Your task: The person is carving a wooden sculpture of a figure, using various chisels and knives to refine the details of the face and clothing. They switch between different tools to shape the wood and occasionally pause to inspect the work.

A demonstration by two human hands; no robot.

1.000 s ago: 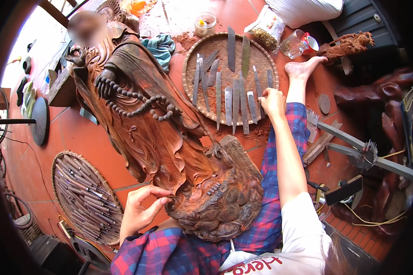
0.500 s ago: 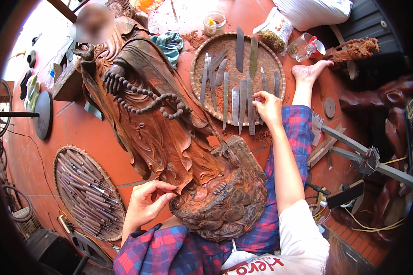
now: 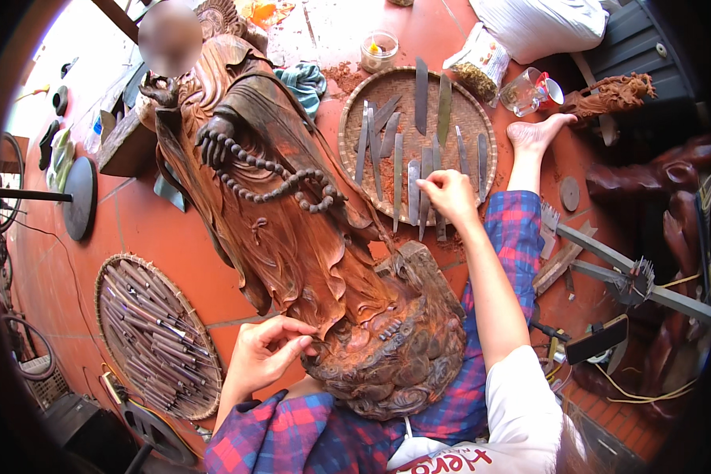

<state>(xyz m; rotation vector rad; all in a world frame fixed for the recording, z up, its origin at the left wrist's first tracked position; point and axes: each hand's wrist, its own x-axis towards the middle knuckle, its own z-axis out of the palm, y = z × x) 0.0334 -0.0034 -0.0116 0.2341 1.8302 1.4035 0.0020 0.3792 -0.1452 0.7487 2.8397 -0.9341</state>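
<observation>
A carved wooden statue of a robed figure with a string of beads (image 3: 292, 276) lies slantwise across my lap, its base toward me. My left hand (image 3: 268, 354) pinches thumb and fingertips together at the statue's lower left edge; whatever lies between them is too small to make out. Over the near side of a round woven tray (image 3: 355, 103), my right hand (image 3: 452, 196) holds its fingertips closed together. Several flat metal blades (image 3: 413, 189), like files or rasps, lie in the tray beneath and beside it. Whether the right fingers grip one is unclear.
Another woven tray with many slim handled carving tools (image 3: 154, 336) stands at the left. A glass jar (image 3: 520, 93) and clear tub (image 3: 379, 51) are beyond the blades. A metal stand (image 3: 616, 272) and a phone (image 3: 596, 338) are at the right.
My right hand has moved left across the blades, its fingertips closed. The left hand stays at the statue's lower edge. The whole view has shifted slightly.
</observation>
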